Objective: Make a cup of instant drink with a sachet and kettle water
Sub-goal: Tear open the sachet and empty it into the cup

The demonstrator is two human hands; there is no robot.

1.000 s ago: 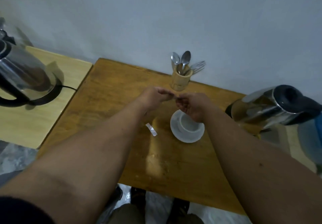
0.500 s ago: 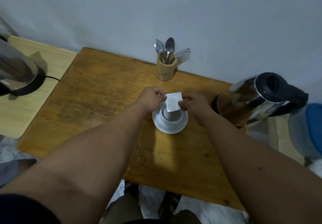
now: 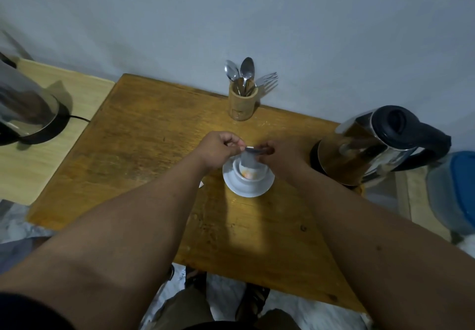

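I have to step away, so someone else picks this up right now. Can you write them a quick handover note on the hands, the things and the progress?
Left hand and right hand: both pinch the top of the sachet, held upended over the cup.
Cup sits on its saucer mid-table; orange powder is already in it.
Kettle stands to the right of the cup; spoons are in the holder by the wall. A second kettle is on the side table at left.
Done: sachet opened, pouring under way.
Left: empty the sachet, add kettle water, stir.
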